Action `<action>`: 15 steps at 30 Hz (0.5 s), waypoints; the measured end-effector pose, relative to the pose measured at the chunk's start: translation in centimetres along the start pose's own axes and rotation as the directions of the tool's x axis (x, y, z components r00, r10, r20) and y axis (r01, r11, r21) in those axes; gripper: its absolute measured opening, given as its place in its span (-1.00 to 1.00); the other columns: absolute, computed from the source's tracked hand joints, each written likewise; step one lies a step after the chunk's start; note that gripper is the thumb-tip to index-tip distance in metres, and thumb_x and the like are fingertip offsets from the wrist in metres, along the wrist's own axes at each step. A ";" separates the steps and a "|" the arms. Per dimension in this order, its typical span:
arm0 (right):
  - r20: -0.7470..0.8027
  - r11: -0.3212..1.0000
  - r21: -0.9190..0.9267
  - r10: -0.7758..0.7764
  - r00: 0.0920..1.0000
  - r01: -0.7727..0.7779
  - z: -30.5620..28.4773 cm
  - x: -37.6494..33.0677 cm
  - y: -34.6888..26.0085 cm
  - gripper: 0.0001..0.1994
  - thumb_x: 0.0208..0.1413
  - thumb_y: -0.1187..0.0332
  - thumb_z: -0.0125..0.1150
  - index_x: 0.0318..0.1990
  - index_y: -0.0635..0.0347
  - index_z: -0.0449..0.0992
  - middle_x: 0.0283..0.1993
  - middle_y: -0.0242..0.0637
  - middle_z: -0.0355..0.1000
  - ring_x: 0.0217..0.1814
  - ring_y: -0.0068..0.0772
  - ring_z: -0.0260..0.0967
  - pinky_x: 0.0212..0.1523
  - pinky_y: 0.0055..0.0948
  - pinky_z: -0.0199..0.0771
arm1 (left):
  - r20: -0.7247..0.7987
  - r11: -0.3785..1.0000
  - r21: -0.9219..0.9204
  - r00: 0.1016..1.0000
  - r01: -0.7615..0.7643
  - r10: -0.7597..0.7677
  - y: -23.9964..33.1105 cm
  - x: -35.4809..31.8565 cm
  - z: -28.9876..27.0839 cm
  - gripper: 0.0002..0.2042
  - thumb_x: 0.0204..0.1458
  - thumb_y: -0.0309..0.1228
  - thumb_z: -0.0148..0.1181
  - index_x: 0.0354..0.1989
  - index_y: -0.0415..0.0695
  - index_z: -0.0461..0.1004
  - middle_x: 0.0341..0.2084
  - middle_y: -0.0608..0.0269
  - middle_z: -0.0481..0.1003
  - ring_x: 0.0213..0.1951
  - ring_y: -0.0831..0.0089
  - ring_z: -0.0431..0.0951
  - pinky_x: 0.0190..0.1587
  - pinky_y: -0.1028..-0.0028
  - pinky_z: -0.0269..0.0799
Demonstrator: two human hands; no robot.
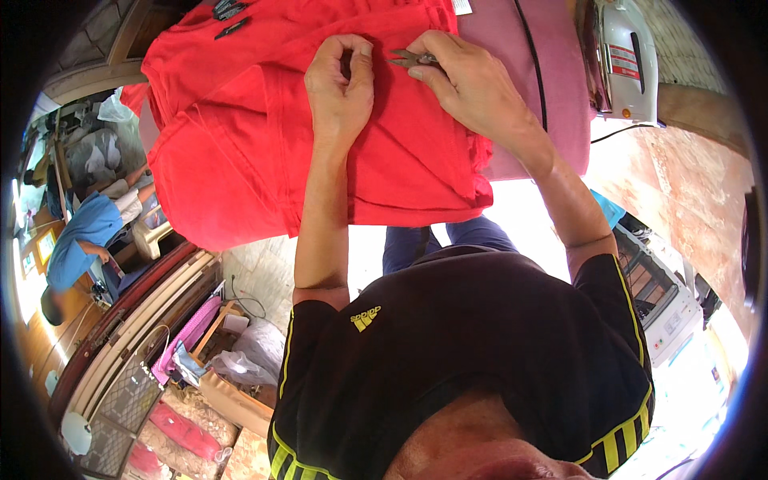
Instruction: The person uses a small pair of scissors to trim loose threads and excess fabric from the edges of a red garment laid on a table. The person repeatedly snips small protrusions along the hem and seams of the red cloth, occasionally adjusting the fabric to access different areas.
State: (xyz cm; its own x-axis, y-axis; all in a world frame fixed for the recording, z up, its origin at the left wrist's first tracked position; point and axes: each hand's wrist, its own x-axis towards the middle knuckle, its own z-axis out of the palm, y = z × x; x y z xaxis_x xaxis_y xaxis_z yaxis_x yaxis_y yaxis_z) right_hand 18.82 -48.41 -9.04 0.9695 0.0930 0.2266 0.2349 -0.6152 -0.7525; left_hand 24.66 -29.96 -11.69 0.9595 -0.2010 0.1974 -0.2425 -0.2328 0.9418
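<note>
Red knit fabric, which looks like garments laid in layers, covers much of the pink padded table and hangs over its near edge. My left hand is over the middle of the fabric, thumb and fingertips pinched together; whatever is between them is too small to make out. Just to its right, my right hand grips a small pair of metal thread snips. The blades point left toward my left fingertips, a short gap away. Dark labels or tags lie on the fabric at the far left.
A white iron stands at the far right beside the table. A black cord runs across the pink surface. On the left, a person in a blue shirt works at another table. A white appliance stands to my right.
</note>
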 end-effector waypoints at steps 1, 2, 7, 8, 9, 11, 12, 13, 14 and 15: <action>-0.010 0.999 -0.040 -0.006 1.000 0.005 0.0 0.1 -0.1 -0.79 0.20 0.32 0.19 -0.11 0.23 0.42 -0.20 -0.05 0.54 -0.16 0.07 0.49 -0.17 -0.08 0.46 | -0.008 0.999 -0.037 1.000 0.013 -0.014 0.2 -0.1 0.0 -0.92 0.19 -0.51 0.15 -0.31 -0.26 0.51 -0.49 0.32 0.50 -0.49 0.61 0.45 -0.40 0.57 0.39; -0.006 0.999 0.037 0.025 1.000 -0.025 0.0 -0.1 0.1 -0.79 0.20 0.32 0.19 -0.12 0.23 0.42 -0.20 -0.06 0.54 -0.15 0.06 0.49 -0.17 -0.07 0.46 | -0.015 0.997 -0.073 0.999 0.027 -0.028 0.5 -0.3 0.0 -0.92 0.21 -0.51 0.14 -0.30 -0.26 0.51 -0.49 0.34 0.50 -0.48 0.63 0.45 -0.39 0.59 0.39; 0.027 0.992 0.095 0.083 0.996 -0.085 -0.1 -0.3 0.0 -0.81 0.22 0.31 0.16 -0.12 0.21 0.42 -0.20 -0.07 0.53 -0.14 0.07 0.50 -0.18 -0.05 0.47 | -0.022 0.981 -0.192 0.999 0.034 -0.039 0.4 -0.3 -0.2 -0.89 0.25 -0.47 0.13 -0.23 -0.25 0.53 -0.44 0.37 0.53 -0.42 0.64 0.48 -0.33 0.62 0.37; 0.017 0.998 0.019 0.068 0.998 -0.068 0.1 -0.1 -0.3 -0.81 0.22 0.31 0.15 -0.13 0.21 0.42 -0.20 -0.07 0.53 -0.15 0.07 0.50 -0.18 -0.04 0.47 | -0.029 0.973 -0.230 0.999 0.022 -0.030 0.4 -0.3 -0.1 -0.89 0.25 -0.47 0.13 -0.23 -0.25 0.53 -0.44 0.37 0.53 -0.42 0.64 0.48 -0.33 0.61 0.38; 0.005 0.997 -0.055 0.051 0.999 -0.051 0.3 0.2 -0.6 -0.81 0.22 0.31 0.15 -0.13 0.22 0.42 -0.21 -0.07 0.53 -0.16 0.08 0.50 -0.19 -0.04 0.47 | -0.035 0.964 -0.264 0.999 0.009 -0.019 0.4 -0.3 -0.1 -0.89 0.25 -0.48 0.12 -0.22 -0.25 0.53 -0.44 0.36 0.53 -0.42 0.64 0.48 -0.33 0.61 0.38; 0.006 0.988 -0.148 0.033 0.999 -0.032 0.4 0.5 -0.9 -0.81 0.23 0.31 0.14 -0.12 0.23 0.42 -0.20 -0.07 0.54 -0.16 0.06 0.50 -0.19 -0.06 0.47 | -0.040 0.943 -0.332 0.999 0.016 -0.031 0.2 -0.4 -0.4 -0.89 0.25 -0.47 0.13 -0.23 -0.24 0.54 -0.43 0.36 0.54 -0.43 0.62 0.49 -0.33 0.61 0.38; 0.018 0.985 -0.170 0.032 0.999 -0.028 0.3 0.7 -1.0 -0.80 0.24 0.31 0.14 -0.11 0.24 0.42 -0.20 -0.06 0.55 -0.16 0.04 0.51 -0.19 -0.08 0.47 | -0.043 0.930 -0.367 0.998 0.018 -0.037 0.1 -0.5 -0.6 -0.89 0.26 -0.47 0.13 -0.23 -0.24 0.54 -0.42 0.35 0.54 -0.43 0.62 0.49 -0.32 0.61 0.38; 0.030 0.981 -0.192 0.032 0.999 -0.025 0.3 0.8 -1.0 -0.80 0.24 0.31 0.13 -0.10 0.24 0.42 -0.19 -0.06 0.55 -0.15 0.03 0.52 -0.18 -0.10 0.48 | -0.029 0.950 -0.312 0.999 0.017 -0.027 0.0 -0.5 -0.7 -0.91 0.22 -0.48 0.17 -0.25 -0.24 0.55 -0.42 0.34 0.53 -0.43 0.60 0.49 -0.33 0.58 0.40; 0.016 0.996 -0.045 0.076 0.997 -0.075 0.2 0.6 -0.6 -0.80 0.24 0.32 0.13 -0.09 0.25 0.43 -0.18 -0.06 0.55 -0.15 0.00 0.53 -0.17 -0.13 0.48 | -0.014 0.967 -0.255 1.000 0.015 -0.019 -0.1 -0.6 -0.8 -0.92 0.18 -0.49 0.21 -0.28 -0.25 0.55 -0.42 0.32 0.53 -0.43 0.58 0.49 -0.34 0.56 0.42; 0.012 0.987 0.100 0.122 0.992 -0.122 0.1 0.3 0.0 -0.80 0.25 0.34 0.13 -0.08 0.26 0.43 -0.17 -0.06 0.55 -0.14 -0.03 0.54 -0.16 -0.16 0.49 | -0.001 0.980 -0.200 1.000 0.012 -0.013 0.3 -0.5 -0.8 -0.92 0.15 -0.49 0.25 -0.30 -0.25 0.55 -0.42 0.30 0.52 -0.43 0.56 0.50 -0.35 0.53 0.44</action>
State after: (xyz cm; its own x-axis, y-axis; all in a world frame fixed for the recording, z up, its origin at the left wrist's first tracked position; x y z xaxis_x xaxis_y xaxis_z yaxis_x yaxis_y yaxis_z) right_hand 19.15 -48.27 -9.01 0.9917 0.0263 0.1261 0.1202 -0.5402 -0.8329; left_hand 24.22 -29.21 -11.32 0.9627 -0.1971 0.1856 -0.1970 -0.0397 0.9796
